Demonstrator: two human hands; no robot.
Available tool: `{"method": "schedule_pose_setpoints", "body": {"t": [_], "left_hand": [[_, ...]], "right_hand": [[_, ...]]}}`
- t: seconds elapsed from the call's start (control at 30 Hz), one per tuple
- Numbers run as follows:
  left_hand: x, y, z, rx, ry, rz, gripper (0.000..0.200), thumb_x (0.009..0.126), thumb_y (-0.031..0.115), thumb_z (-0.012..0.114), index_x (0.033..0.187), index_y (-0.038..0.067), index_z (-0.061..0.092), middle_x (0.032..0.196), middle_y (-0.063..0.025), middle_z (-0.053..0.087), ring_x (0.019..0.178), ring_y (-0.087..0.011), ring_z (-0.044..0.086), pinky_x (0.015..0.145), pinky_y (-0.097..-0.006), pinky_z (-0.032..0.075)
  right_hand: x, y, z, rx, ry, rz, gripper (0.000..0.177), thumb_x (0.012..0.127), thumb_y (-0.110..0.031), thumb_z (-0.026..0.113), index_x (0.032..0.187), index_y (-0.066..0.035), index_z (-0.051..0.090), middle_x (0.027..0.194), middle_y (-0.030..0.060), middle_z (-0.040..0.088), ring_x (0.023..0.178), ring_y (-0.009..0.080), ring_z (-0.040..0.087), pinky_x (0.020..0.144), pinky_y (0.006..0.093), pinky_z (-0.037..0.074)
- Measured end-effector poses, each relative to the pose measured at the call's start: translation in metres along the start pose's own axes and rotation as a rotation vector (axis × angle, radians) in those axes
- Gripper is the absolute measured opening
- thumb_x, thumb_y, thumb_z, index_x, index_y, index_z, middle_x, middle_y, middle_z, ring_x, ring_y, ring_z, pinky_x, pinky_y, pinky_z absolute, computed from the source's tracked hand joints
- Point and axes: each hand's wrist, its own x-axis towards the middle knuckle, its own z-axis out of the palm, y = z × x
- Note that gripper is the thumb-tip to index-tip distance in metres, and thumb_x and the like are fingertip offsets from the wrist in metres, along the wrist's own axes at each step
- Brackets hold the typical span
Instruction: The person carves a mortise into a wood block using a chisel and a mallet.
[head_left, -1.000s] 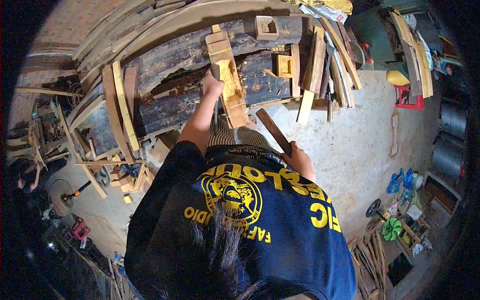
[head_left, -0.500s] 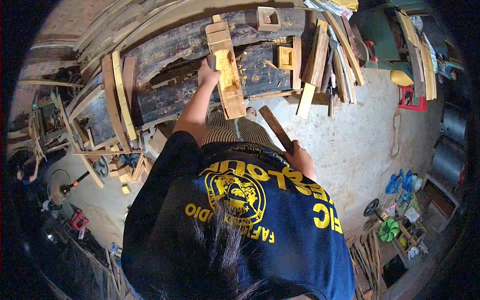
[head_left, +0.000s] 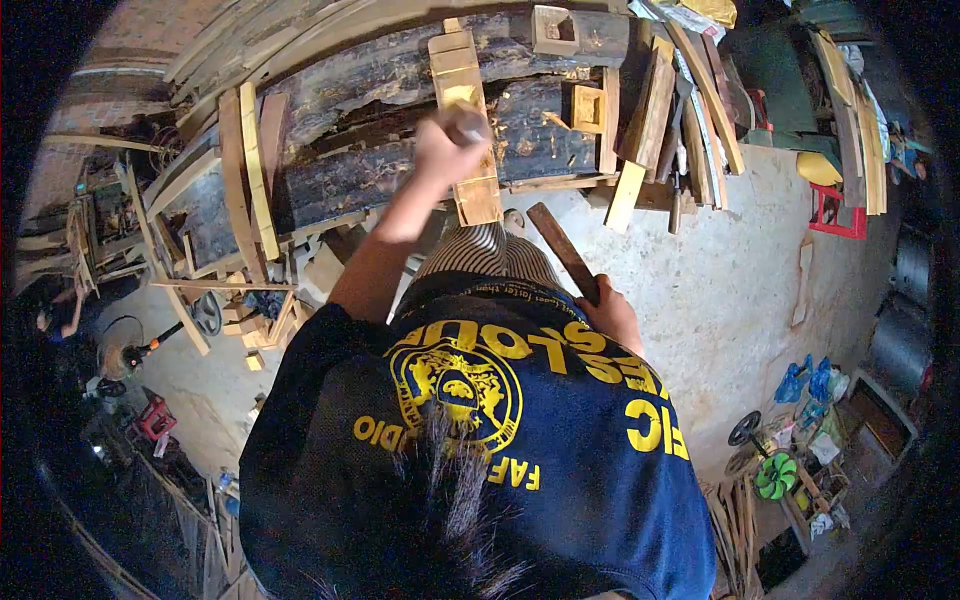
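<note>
A long pale wooden block (head_left: 478, 196) lies across the dark bench (head_left: 345, 178), with a rough hollow cut into its upper face. Over that hollow is my left hand (head_left: 444, 155), closed around a chisel (head_left: 466, 126). Only the round brown handle end shows; the blade is hidden and the hand is a little blurred. My right hand (head_left: 612, 312), low beside my right hip, grips one end of a flat dark wooden bat (head_left: 562, 250). The bat points up and left, apart from the block.
Two small square wooden boxes, one at the back (head_left: 555, 31) and one nearer (head_left: 588, 108), sit on the bench among wood chips. Planks (head_left: 650, 120) lean at the right, others (head_left: 250, 170) at the left. A red stool (head_left: 838, 210) stands on the concrete floor (head_left: 730, 280).
My left hand has moved right, from the block's left edge to over the hollow, and the chisel handle now tips toward the camera. The right hand holds the bat much as before.
</note>
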Motion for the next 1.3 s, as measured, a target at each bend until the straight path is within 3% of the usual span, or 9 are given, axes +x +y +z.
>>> {"method": "schedule_pose_setpoints", "body": {"t": [0.13,0.23,0.3,0.57,0.7,0.8,1.13,1.2,1.3], "left_hand": [[-0.025,0.002,0.036,-0.137,-0.385,0.558,0.022,0.057,0.012,0.071,0.071,0.011,0.054,0.063,-0.0026,0.056,0.058,-0.0164,0.058,0.049,-0.0314,0.047],[-0.037,-0.012,0.059,-0.014,-0.482,0.703,0.023,0.054,0.015,0.069,0.069,0.013,0.052,0.061,-0.0028,0.053,0.056,-0.021,0.057,0.049,-0.0335,0.046],[-0.042,-0.023,0.06,0.025,-0.617,0.644,0.032,0.049,0.015,0.072,0.076,0.009,0.056,0.071,-0.0098,0.057,0.072,-0.0284,0.06,0.061,-0.0374,0.049],[-0.043,-0.028,0.061,-0.095,-0.552,0.698,0.019,0.069,0.011,0.07,0.072,0.008,0.051,0.067,-0.0063,0.054,0.059,-0.0246,0.055,0.053,-0.0363,0.043],[-0.044,-0.027,0.066,-0.084,-0.564,0.774,0.023,0.07,0.013,0.071,0.085,0.007,0.054,0.075,-0.0057,0.058,0.071,-0.0266,0.058,0.064,-0.0369,0.046],[-0.046,-0.036,0.067,-0.034,-0.612,0.754,0.039,0.057,0.012,0.07,0.093,0.008,0.056,0.087,-0.0066,0.057,0.086,-0.0247,0.055,0.077,-0.0368,0.044],[-0.044,-0.044,0.064,-0.044,-0.588,0.671,0.037,0.061,0.011,0.069,0.096,0.01,0.056,0.089,-0.004,0.058,0.088,-0.025,0.055,0.081,-0.0375,0.042],[-0.04,-0.038,0.059,-0.041,-0.581,0.713,0.031,0.065,0.012,0.068,0.094,0.01,0.057,0.086,-0.0039,0.057,0.085,-0.0252,0.055,0.078,-0.0368,0.042],[-0.043,-0.045,0.062,-0.018,-0.665,0.713,0.025,0.066,0.013,0.066,0.089,0.01,0.057,0.082,-0.0049,0.055,0.083,-0.0252,0.055,0.075,-0.0366,0.042]], "right_hand": [[-0.002,0.004,-0.003,-0.014,0.047,0.016,0.041,0.078,-0.034,0.059,0.104,-0.009,0.041,0.084,0.0238,0.062,0.082,0.042,0.059,0.068,0.049,0.047],[-0.006,0.016,0.001,0.074,0.127,0.05,0.045,0.077,-0.032,0.062,0.111,-0.009,0.042,0.083,0.0235,0.062,0.08,0.041,0.059,0.065,0.047,0.047],[-0.014,0.018,-0.002,0.094,0.163,0.075,0.045,0.078,-0.032,0.062,0.111,-0.009,0.042,0.082,0.023,0.062,0.08,0.0407,0.06,0.065,0.0459,0.047],[-0.038,-0.006,-0.017,0.189,0.314,0.086,0.043,0.079,-0.029,0.062,0.114,-0.015,0.041,0.077,0.0221,0.062,0.075,0.0427,0.059,0.06,0.0493,0.047],[-0.036,-0.017,-0.017,0.227,0.316,0.114,0.045,0.079,-0.03,0.062,0.117,-0.016,0.042,0.081,0.0223,0.062,0.079,0.041,0.06,0.062,0.0481,0.047],[-0.029,-0.016,-0.011,0.31,0.309,0.098,0.049,0.076,-0.027,0.066,0.118,-0.012,0.044,0.084,0.0174,0.064,0.081,0.0305,0.064,0.068,0.038,0.048],[-0.022,-0.016,-0.012,0.306,0.299,0.033,0.047,0.078,-0.028,0.064,0.118,-0.015,0.042,0.085,0.0211,0.063,0.081,0.0388,0.061,0.064,0.0453,0.048],[-0.023,-0.018,-0.011,0.346,0.376,0.045,0.047,0.076,-0.021,0.068,0.116,-0.011,0.046,0.08,0.013,0.064,0.075,0.0172,0.063,0.068,0.0302,0.047],[-0.028,-0.018,-0.01,0.49,0.462,-0.107,0.049,0.074,-0.021,0.068,0.116,-0.009,0.046,0.083,0.0122,0.064,0.076,0.0145,0.061,0.068,0.0284,0.047]]}}
